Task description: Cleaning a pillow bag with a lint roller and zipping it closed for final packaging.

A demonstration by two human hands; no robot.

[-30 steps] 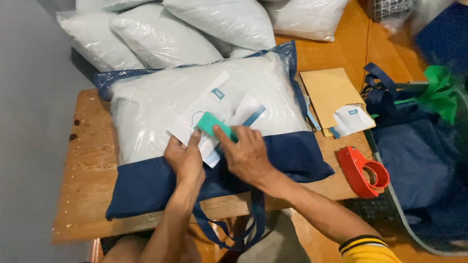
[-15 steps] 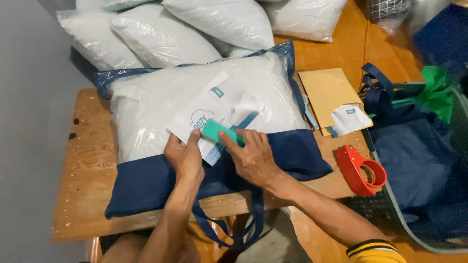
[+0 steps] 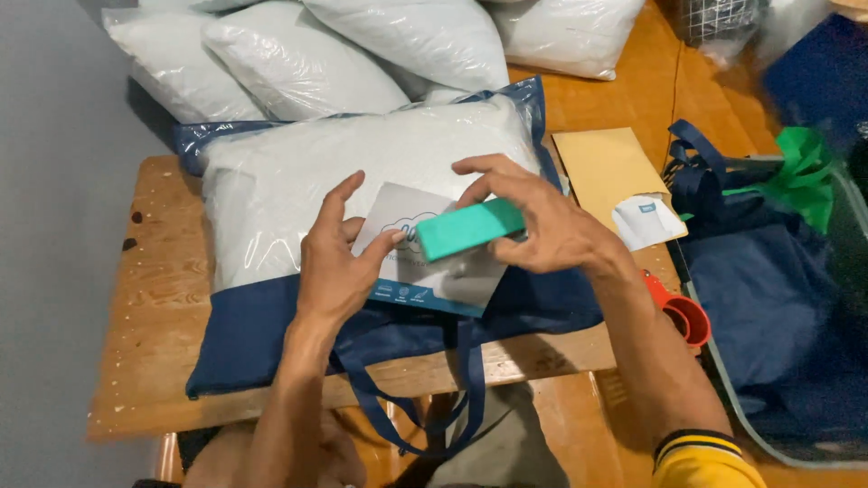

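The right hand (image 3: pixel 542 226) grips a flat teal block (image 3: pixel 470 228) by its end; the left hand (image 3: pixel 336 262), fingers spread, touches the white card (image 3: pixel 425 267) beneath it.

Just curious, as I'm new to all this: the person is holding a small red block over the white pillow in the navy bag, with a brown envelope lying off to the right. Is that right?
Not quite: the block is teal green, not red, as the head view shows. The right hand holds it over the white pillow in the navy bag, and the brown envelope does lie to the right. The red thing nearby is a tape dispenser.
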